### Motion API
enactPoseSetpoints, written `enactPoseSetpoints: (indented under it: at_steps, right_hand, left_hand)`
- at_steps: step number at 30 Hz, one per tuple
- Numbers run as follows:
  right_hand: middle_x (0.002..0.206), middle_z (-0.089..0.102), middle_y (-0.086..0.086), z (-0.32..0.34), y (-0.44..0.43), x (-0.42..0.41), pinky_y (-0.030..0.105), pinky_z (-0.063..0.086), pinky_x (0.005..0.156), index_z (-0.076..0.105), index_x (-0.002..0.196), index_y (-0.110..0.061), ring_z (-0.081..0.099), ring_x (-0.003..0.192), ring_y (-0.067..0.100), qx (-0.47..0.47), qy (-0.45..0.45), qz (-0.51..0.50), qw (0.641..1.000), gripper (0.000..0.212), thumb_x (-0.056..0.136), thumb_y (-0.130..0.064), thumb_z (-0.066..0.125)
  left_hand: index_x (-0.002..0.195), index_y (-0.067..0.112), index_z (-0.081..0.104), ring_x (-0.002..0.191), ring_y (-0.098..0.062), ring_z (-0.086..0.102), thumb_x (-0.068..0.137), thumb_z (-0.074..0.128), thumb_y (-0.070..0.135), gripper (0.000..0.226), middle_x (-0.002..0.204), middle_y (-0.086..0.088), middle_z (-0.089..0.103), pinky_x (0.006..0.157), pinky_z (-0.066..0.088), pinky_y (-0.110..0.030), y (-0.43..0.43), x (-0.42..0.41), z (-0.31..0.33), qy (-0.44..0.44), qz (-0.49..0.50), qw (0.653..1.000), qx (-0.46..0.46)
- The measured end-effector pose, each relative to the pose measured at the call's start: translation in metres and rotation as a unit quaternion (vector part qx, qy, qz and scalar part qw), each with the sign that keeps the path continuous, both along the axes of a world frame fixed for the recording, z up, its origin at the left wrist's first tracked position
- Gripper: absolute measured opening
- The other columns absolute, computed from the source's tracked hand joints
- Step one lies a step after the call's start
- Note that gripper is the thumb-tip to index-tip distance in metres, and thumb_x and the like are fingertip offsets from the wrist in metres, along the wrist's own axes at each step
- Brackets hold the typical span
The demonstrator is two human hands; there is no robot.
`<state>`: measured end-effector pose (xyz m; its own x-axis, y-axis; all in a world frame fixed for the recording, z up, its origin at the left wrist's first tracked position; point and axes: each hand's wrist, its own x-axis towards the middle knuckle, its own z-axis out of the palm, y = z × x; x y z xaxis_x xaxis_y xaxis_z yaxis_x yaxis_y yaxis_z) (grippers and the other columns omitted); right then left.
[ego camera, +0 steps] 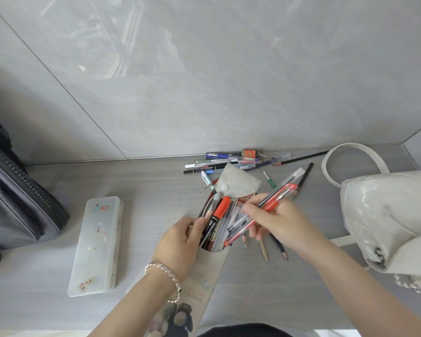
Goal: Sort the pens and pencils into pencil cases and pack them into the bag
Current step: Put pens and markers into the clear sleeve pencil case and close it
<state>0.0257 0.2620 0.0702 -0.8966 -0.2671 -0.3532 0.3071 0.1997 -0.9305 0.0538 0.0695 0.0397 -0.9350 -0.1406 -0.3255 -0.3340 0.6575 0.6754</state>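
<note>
A beige fabric pencil pouch [204, 283] lies on the grey table with its flap [236, 182] thrown back and several pens and a red-capped marker [216, 215] sticking out of its mouth. My left hand [180, 244] grips the pouch at its opening. My right hand [275, 222] holds a bundle of pens and pencils, among them a red gel pen [272, 203], with their tips over the pouch's mouth. More loose pens [229, 161] lie by the wall. A frosted plastic pencil case [96, 244] lies closed at the left. The white bag [387, 220] stands at the right.
A dark grey zipped backpack [17, 198] sits at the far left edge. The glossy grey wall rises right behind the pen pile. Loose black pencils [301, 159] lie between the pile and the white bag's strap [350, 148].
</note>
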Motion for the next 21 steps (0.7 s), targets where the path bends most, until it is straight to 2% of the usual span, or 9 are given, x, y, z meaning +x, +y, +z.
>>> enactPoseSetpoints:
  at_steps: [4, 7, 10, 14, 15, 17, 19, 21]
  right_hand:
    - [0.052, 0.062, -0.002, -0.003, -0.001, 0.001, 0.019, 0.05, 0.052, 0.065, 0.075, -0.018, 0.06, 0.05, 0.01, 0.018, -0.014, 0.094, 0.995, 0.018, 0.089, -0.01, 0.056]
    - [0.051, 0.06, -0.004, -0.004, -0.002, 0.003, 0.017, 0.05, 0.05, 0.065, 0.074, -0.019, 0.06, 0.047, 0.006, 0.017, -0.024, 0.107, 0.994, 0.02, 0.089, -0.008, 0.057]
    - [0.048, 0.06, -0.004, -0.006, 0.0, 0.004, 0.017, 0.05, 0.049, 0.065, 0.075, -0.019, 0.061, 0.047, 0.006, 0.012, -0.045, 0.105, 0.993, 0.02, 0.089, -0.007, 0.057]
    - [0.066, 0.068, 0.009, -0.012, -0.002, 0.007, 0.017, 0.051, 0.051, 0.066, 0.083, -0.012, 0.065, 0.054, 0.01, -0.018, -0.125, 0.107, 0.986, 0.007, 0.087, -0.011, 0.06]
    - [0.066, 0.068, 0.006, -0.014, -0.004, 0.009, 0.015, 0.049, 0.05, 0.066, 0.085, -0.01, 0.064, 0.053, 0.006, -0.002, -0.123, 0.114, 0.986, 0.005, 0.087, -0.012, 0.062]
    - [0.053, 0.064, -0.01, -0.017, -0.007, 0.012, 0.008, 0.042, 0.046, 0.068, 0.087, -0.011, 0.057, 0.047, -0.003, 0.049, -0.088, 0.124, 0.987, 0.006, 0.083, -0.016, 0.066]
    - [0.053, 0.063, -0.017, -0.017, -0.007, 0.013, 0.006, 0.041, 0.049, 0.069, 0.082, -0.019, 0.056, 0.05, -0.005, 0.041, -0.061, 0.074, 0.995, 0.006, 0.077, -0.018, 0.073]
    - [0.054, 0.059, -0.012, -0.016, -0.005, 0.007, 0.01, 0.039, 0.045, 0.067, 0.077, -0.021, 0.052, 0.044, -0.001, -0.033, -0.073, -0.038, 0.996, 0.007, 0.076, -0.017, 0.073]
  left_hand:
    - [0.076, 0.024, 0.054, 0.059, -0.009, 0.052, 0.09, 0.043, 0.045, 0.028, 0.061, 0.004, 0.056, 0.052, 0.037, -0.021, 0.003, 0.007, 0.002, 0.033, -0.022, 0.999, -0.03]
    - [0.079, 0.02, 0.056, 0.063, -0.015, 0.055, 0.09, 0.043, 0.048, 0.033, 0.065, -0.001, 0.061, 0.058, 0.041, -0.025, 0.006, 0.012, 0.0, 0.029, -0.037, 0.998, -0.047]
    - [0.081, 0.016, 0.058, 0.059, -0.013, 0.052, 0.09, 0.043, 0.048, 0.036, 0.066, -0.002, 0.062, 0.055, 0.039, -0.021, 0.009, 0.015, -0.001, 0.031, -0.041, 0.998, -0.04]
    - [0.082, 0.014, 0.06, 0.064, -0.019, 0.055, 0.09, 0.043, 0.047, 0.039, 0.068, -0.004, 0.063, 0.063, 0.045, -0.03, 0.012, 0.02, -0.008, 0.0, -0.032, 0.999, -0.022]
    - [0.082, 0.014, 0.06, 0.067, -0.021, 0.057, 0.09, 0.043, 0.048, 0.04, 0.068, -0.004, 0.063, 0.063, 0.045, -0.031, 0.012, 0.021, -0.009, -0.006, -0.032, 0.999, -0.028]
    - [0.082, 0.012, 0.06, 0.065, -0.022, 0.056, 0.09, 0.042, 0.049, 0.041, 0.066, -0.003, 0.061, 0.061, 0.044, -0.03, 0.011, 0.02, -0.011, -0.018, -0.028, 0.999, -0.026]
    - [0.081, 0.009, 0.058, 0.059, -0.018, 0.049, 0.091, 0.042, 0.048, 0.043, 0.06, 0.0, 0.053, 0.057, 0.039, -0.027, 0.009, 0.016, -0.011, -0.024, -0.022, 0.999, -0.019]
    - [0.081, 0.008, 0.058, 0.056, -0.014, 0.045, 0.091, 0.041, 0.047, 0.044, 0.059, 0.002, 0.05, 0.054, 0.036, -0.025, 0.007, 0.011, -0.01, -0.023, -0.018, 0.999, -0.014]
